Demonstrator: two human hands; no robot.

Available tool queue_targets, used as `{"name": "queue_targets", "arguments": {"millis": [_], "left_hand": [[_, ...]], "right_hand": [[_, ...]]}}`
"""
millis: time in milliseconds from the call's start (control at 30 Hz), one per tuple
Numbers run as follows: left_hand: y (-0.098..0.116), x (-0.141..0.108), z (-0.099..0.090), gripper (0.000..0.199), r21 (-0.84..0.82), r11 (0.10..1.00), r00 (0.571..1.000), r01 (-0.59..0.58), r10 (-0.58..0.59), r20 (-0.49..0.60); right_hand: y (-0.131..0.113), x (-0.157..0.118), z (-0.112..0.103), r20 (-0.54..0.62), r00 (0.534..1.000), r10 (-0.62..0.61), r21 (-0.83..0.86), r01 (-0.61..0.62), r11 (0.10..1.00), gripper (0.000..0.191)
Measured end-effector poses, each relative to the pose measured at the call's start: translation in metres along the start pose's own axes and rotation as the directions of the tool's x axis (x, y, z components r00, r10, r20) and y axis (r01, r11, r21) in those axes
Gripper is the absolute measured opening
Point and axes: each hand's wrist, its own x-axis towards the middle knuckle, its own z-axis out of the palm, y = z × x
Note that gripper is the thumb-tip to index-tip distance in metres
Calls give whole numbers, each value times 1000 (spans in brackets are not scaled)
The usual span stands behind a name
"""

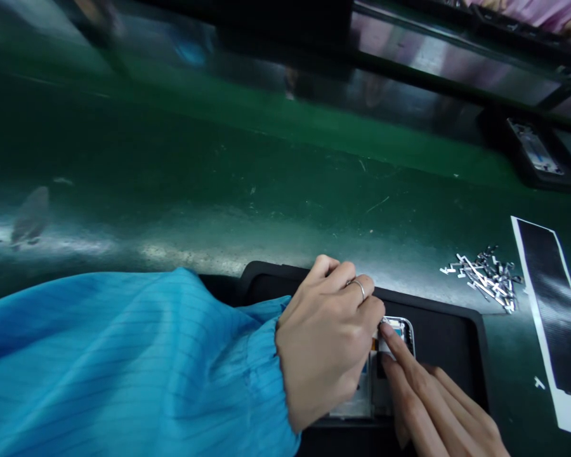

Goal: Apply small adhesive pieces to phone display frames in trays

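Observation:
A phone-like device with a silver frame lies in a black tray at the bottom centre. My left hand, with a ring on one finger and a blue sleeve at the wrist, is curled over the device's upper left part. Its fingertips are hidden, so what they may hold cannot be made out. From the lower right, my right hand reaches in, its index fingertip on the device's top part close to my left hand. The right thumb is bent beneath, and whether anything small is between the fingers is not clear.
A pile of small metallic parts lies on the green table, right of the tray. Beside it is a white-edged black sheet, with one small white piece nearby. Another device in a black holder stands upper right. Pink clothing shows beyond.

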Motion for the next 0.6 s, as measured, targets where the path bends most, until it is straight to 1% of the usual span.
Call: {"name": "queue_targets", "arguments": {"millis": [100, 167, 267, 400, 467, 533, 600], "left_hand": [[0, 0, 0, 35, 4, 1000, 1000, -13, 13, 1], [-1, -1, 1, 35, 4, 1000, 1000, -22, 22, 6], [-1, -1, 1, 35, 7, 1000, 1000, -22, 22, 9], [0, -1, 0, 33, 15, 1000, 1000, -27, 27, 5], [0, -1, 0, 33, 37, 999, 999, -36, 36, 6], [0, -1, 1, 32, 78, 996, 999, -44, 44, 2], [0, 0, 2, 31, 137, 988, 997, -72, 77, -33]], "right_hand": [[2, -1, 0, 3, 998, -60, -14, 60, 998, 36], [2, -1, -1, 12, 997, -76, -20, 76, 997, 38], [1, 0, -3, 49, 998, -51, -13, 51, 999, 36], [-1, 0, -4, 55, 999, -4, -18, 5, 1000, 36], [-1, 0, -2, 42, 999, -2, -16, 2, 1000, 36], [0, 0, 0, 16, 999, -36, -16, 36, 999, 36], [1, 0, 0, -4, 998, -65, -19, 65, 998, 34]]}}
